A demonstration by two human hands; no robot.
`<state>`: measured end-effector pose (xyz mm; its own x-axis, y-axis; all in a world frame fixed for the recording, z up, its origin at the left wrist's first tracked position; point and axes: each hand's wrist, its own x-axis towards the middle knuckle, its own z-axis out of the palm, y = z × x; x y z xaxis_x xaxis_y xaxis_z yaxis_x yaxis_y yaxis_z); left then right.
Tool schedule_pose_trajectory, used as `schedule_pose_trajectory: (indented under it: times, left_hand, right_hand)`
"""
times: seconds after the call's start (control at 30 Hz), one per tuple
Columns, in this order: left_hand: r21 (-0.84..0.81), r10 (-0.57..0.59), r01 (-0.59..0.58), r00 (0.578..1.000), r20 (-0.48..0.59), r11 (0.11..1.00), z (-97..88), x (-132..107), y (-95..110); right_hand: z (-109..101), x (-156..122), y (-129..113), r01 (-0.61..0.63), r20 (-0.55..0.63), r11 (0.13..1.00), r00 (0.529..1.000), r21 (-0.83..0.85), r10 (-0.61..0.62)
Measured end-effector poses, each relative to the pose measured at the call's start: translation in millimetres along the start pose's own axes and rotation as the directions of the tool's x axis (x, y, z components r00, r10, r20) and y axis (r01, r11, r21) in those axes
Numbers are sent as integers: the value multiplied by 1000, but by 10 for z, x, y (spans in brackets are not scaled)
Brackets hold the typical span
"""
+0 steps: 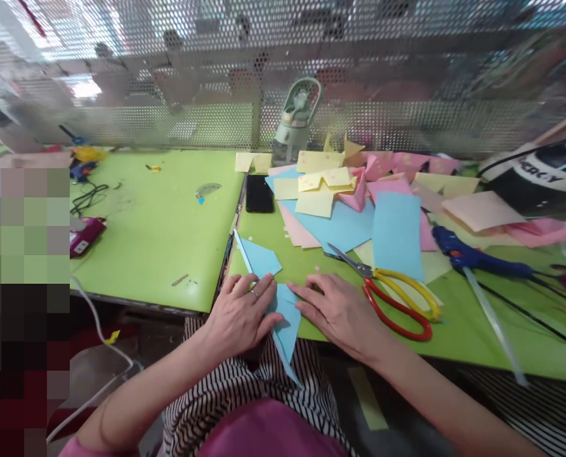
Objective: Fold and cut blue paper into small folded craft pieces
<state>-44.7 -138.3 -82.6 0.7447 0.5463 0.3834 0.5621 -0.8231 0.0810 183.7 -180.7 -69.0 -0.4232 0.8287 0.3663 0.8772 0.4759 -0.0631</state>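
A folded piece of light blue paper [287,317] lies at the table's front edge, its lower tip sticking out over my lap. My left hand [245,311] rests across its middle, fingers stretched out and pressing it down, hiding part of the folds. At the paper's right edge is my right hand [335,311], with its fingers extended and the tips touching or very near the sheet. Scissors [371,273] with one yellow and one red handle lie just beyond my right hand, blades slightly apart.
Coloured paper pieces [397,235] are heaped at the back right. Behind stand a phone [259,193] and a green-lidded bottle [295,120]. A blue glue gun [483,257] with a glue stick lies right. A perforated metal screen [169,95] closes off the back; a table seam runs left of the phone.
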Motion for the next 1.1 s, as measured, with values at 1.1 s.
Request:
schedule_pose_trajectory:
  times: [1.1]
  left_hand:
    - [6, 141, -147, 936, -322, 989, 172, -425, 128]
  right_hand:
    - [46, -203, -349, 192, -187, 977, 967, 90, -173]
